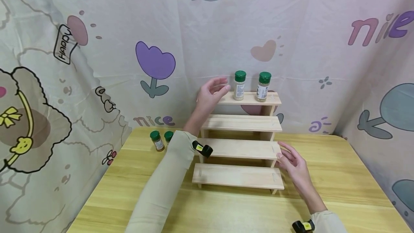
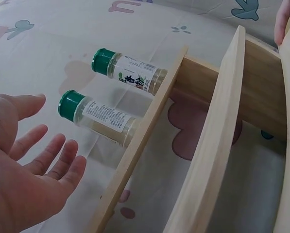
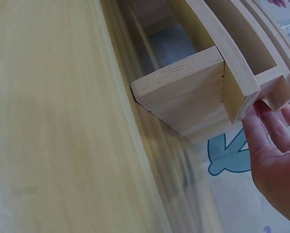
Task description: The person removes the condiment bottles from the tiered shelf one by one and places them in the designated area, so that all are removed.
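A pale stepped wooden rack is bearing two green-capped bottles near frame centre. Beside them the left hand is hovering empty, fingers loosely parted; lower right, the right hand is gripping the rack's end.

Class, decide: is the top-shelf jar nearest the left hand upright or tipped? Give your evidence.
Upright: in the head view, the jar stands on the top shelf, its green cap uppermost.
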The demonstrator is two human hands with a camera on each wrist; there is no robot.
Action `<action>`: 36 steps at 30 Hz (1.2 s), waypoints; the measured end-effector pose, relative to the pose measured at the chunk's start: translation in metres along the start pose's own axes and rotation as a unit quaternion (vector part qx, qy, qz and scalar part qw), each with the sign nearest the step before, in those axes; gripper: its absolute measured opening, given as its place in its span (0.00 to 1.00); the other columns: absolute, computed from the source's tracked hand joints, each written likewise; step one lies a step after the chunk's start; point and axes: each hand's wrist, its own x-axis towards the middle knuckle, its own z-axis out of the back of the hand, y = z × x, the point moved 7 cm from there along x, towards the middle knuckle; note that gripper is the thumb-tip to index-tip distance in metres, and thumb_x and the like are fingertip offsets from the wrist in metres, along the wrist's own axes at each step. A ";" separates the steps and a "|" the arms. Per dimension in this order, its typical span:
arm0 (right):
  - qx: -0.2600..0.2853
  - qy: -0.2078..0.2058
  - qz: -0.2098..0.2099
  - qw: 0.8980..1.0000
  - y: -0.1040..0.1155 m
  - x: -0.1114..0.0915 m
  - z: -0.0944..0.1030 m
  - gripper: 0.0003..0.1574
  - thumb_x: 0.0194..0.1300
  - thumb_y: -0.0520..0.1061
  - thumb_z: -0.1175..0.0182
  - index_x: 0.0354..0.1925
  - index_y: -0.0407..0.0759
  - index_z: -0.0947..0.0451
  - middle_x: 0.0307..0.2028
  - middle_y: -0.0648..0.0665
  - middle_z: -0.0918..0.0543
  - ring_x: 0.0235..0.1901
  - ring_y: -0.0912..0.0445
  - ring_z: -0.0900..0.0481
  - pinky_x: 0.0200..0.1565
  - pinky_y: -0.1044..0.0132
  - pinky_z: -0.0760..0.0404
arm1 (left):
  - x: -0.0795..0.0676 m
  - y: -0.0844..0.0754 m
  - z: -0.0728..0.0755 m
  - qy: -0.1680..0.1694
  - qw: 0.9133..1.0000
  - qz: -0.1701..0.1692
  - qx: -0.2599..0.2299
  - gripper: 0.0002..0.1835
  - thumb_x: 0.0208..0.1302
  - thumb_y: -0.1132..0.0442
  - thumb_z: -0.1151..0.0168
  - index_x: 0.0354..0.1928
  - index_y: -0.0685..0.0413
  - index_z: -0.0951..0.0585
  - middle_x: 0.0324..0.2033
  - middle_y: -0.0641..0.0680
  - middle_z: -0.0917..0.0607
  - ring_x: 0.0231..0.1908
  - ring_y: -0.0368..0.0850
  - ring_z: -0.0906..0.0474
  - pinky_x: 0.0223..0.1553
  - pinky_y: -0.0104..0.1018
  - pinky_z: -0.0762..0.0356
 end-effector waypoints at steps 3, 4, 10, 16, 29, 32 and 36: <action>0.001 0.001 0.001 1.000 0.000 0.000 0.000 0.33 0.77 0.38 0.42 0.74 0.32 0.38 0.54 0.54 0.16 0.50 0.59 0.15 0.48 0.62 0.14 | 0.007 -0.002 -0.005 0.008 1.000 -0.001 -0.008 0.24 0.69 0.58 0.31 0.63 0.59 0.21 0.60 0.60 0.18 0.58 0.49 0.20 0.59 0.38 0.20; 0.001 0.001 0.001 1.000 0.000 0.000 0.000 0.33 0.77 0.38 0.42 0.74 0.32 0.38 0.54 0.54 0.16 0.50 0.59 0.15 0.48 0.62 0.14 | 0.010 -0.003 -0.006 0.011 1.000 -0.001 -0.012 0.24 0.69 0.58 0.31 0.63 0.59 0.21 0.60 0.60 0.18 0.58 0.49 0.20 0.59 0.38 0.21; 0.001 -0.001 0.003 1.000 0.001 -0.001 0.001 0.33 0.77 0.38 0.42 0.74 0.30 0.39 0.54 0.54 0.16 0.50 0.60 0.15 0.48 0.62 0.14 | 0.024 -0.005 -0.017 0.027 0.999 0.007 -0.020 0.24 0.70 0.59 0.31 0.65 0.58 0.22 0.60 0.56 0.17 0.60 0.49 0.21 0.62 0.38 0.23; 0.001 0.001 0.006 1.000 0.001 -0.001 0.001 0.33 0.77 0.37 0.43 0.73 0.30 0.39 0.54 0.55 0.15 0.50 0.60 0.15 0.48 0.62 0.14 | 0.036 -0.003 -0.024 0.035 0.999 0.022 -0.020 0.25 0.69 0.61 0.31 0.66 0.58 0.22 0.59 0.56 0.17 0.60 0.50 0.21 0.62 0.37 0.23; -0.010 -0.001 -0.002 1.000 0.000 -0.002 0.000 0.33 0.77 0.39 0.42 0.74 0.33 0.38 0.55 0.55 0.16 0.51 0.59 0.15 0.49 0.61 0.14 | 0.048 0.005 -0.036 0.049 0.996 0.050 -0.049 0.22 0.69 0.64 0.31 0.63 0.61 0.20 0.58 0.58 0.16 0.58 0.46 0.20 0.60 0.32 0.23; -0.010 -0.001 -0.002 1.000 0.001 -0.001 0.000 0.33 0.77 0.39 0.42 0.74 0.33 0.37 0.56 0.54 0.16 0.51 0.59 0.15 0.49 0.61 0.14 | 0.049 0.005 -0.037 0.046 0.997 0.050 -0.049 0.21 0.68 0.65 0.31 0.61 0.61 0.19 0.56 0.58 0.15 0.57 0.46 0.19 0.59 0.31 0.22; -0.014 -0.002 -0.004 1.000 0.001 -0.001 0.000 0.33 0.77 0.40 0.42 0.74 0.34 0.37 0.56 0.53 0.16 0.51 0.59 0.15 0.49 0.61 0.14 | 0.048 0.005 -0.037 0.042 0.997 0.050 -0.045 0.20 0.68 0.65 0.30 0.60 0.60 0.18 0.54 0.58 0.15 0.56 0.46 0.19 0.58 0.32 0.22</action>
